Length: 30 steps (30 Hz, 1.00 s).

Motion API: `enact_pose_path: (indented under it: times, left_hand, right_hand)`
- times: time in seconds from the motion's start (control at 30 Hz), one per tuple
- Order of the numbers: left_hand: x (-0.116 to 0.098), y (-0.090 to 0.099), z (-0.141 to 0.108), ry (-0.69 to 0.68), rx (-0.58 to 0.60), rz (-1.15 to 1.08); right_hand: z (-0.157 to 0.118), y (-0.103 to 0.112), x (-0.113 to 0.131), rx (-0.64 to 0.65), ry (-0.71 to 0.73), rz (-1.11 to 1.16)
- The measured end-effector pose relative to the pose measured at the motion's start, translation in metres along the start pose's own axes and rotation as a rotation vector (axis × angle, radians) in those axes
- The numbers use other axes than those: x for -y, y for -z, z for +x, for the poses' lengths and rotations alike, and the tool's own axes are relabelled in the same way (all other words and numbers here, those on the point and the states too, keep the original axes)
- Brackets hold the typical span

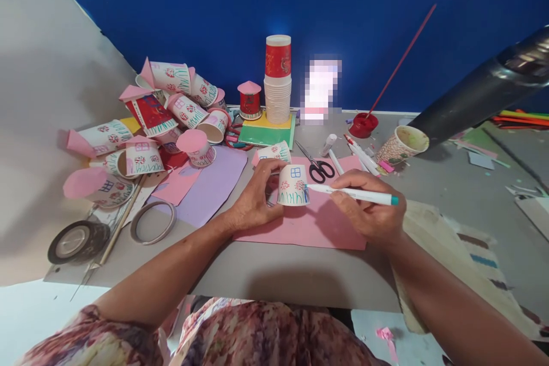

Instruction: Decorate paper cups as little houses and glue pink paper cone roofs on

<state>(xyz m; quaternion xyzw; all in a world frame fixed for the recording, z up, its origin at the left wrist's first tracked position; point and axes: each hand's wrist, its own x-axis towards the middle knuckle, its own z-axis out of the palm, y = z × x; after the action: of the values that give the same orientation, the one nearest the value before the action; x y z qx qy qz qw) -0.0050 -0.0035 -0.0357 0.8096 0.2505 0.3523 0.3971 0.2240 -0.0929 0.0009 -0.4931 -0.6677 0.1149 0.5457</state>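
My left hand (pixel 259 197) grips a white paper cup (pixel 292 186) from its left side, holding it upside down with the wide rim low. Drawn on the cup are a blue window, red flowers and green strokes like grass. A white marker with a teal end (pixel 364 194) is pinched in my right hand (pixel 373 206), its tip at the cup's right side. Beneath both hands lies a sheet of pink paper (pixel 266 234). Just behind the held cup, another decorated cup (pixel 274 152) lies on its side. Black-handled scissors (pixel 321 170) rest behind the pink sheet.
Decorated cups with pink cone tops (pixel 143 157) are heaped at the left, near tape rolls (pixel 153 222) and purple paper (pixel 223 183). A tall cup stack (pixel 278 91) stands at the back. Right are a patterned cup (pixel 401 146), a dark tube (pixel 467 91) and a cloth (pixel 433 240).
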Motion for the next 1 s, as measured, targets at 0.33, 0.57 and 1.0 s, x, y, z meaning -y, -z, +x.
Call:
enact_pose_path:
  times: [0.33, 0.57, 1.0]
  left_hand:
    - [-0.0007, -0.0023, 0.0009, -0.011, 0.007, 0.043]
    - [-0.0005, -0.001, -0.0003, -0.026, 0.01, 0.093]
    - [0.0008, 0.0, 0.0005, -0.071, 0.011, 0.137]
  right_hand:
    - [0.0004, -0.0017, -0.0004, 0.08, -0.008, -0.012]
    - [0.0015, -0.0028, -0.0014, 0.07, 0.021, -0.016]
    - [0.0024, -0.0015, -0.0018, 0.083, 0.007, -0.021]
